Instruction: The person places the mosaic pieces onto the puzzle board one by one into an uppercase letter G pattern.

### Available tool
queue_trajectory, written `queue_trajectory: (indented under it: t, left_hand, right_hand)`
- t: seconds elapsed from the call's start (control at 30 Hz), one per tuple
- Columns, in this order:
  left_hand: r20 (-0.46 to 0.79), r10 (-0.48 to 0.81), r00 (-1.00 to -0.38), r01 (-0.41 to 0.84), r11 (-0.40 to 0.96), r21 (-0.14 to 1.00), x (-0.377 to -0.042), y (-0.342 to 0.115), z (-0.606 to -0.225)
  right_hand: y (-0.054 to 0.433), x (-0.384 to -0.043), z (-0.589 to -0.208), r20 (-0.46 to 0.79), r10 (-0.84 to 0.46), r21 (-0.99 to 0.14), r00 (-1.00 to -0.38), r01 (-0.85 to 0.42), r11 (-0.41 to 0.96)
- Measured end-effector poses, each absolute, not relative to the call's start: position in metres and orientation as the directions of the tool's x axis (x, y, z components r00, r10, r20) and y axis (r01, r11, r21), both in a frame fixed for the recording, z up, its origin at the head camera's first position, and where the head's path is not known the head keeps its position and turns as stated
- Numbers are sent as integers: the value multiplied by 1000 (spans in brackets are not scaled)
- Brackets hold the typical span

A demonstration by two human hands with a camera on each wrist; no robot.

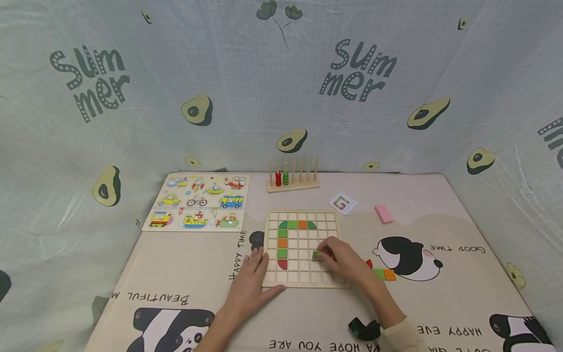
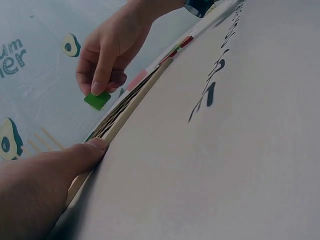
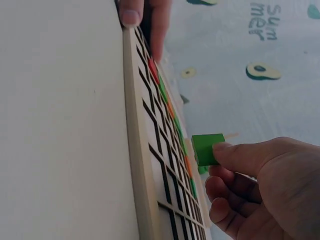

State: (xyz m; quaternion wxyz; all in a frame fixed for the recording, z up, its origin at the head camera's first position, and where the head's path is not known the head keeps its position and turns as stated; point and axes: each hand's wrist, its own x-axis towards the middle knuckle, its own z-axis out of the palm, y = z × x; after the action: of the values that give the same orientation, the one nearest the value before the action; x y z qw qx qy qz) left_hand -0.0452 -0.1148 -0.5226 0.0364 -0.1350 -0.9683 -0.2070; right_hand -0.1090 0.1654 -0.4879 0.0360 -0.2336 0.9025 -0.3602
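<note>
Green tile (image 3: 205, 150) juts from the right hand's (image 1: 340, 256) pinching fingers (image 3: 240, 187), the left hand's (image 1: 249, 279) outstretched against the board (image 1: 302, 254).

Matt wooden grid board (image 1: 302, 254); smooth green tile (image 3: 206, 150) (matt too); creased cloth-like backdrop (image 1: 246, 63)

I pinch a green square tile (image 3: 205, 150) in my right hand (image 3: 280, 185), above the wooden grid board (image 3: 137, 150). Red, green and orange pieces (image 3: 163, 93) line its far side. My left fingers (image 3: 132, 17) touch the board's far end. Pale desk (image 3: 60, 125) spreads leftward; avocado-printed cloth (image 3: 225, 100) hangs opposite.
</note>
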Motion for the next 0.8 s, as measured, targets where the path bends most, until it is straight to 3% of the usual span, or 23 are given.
queue_trajectory:
  t: [0.8]
  left_hand:
    - [141, 242, -960, 279, 882, 381, -45, -115, -521]
  right_hand:
    - [117, -101, -498, 75, -491, -650, -868, -416, 636]
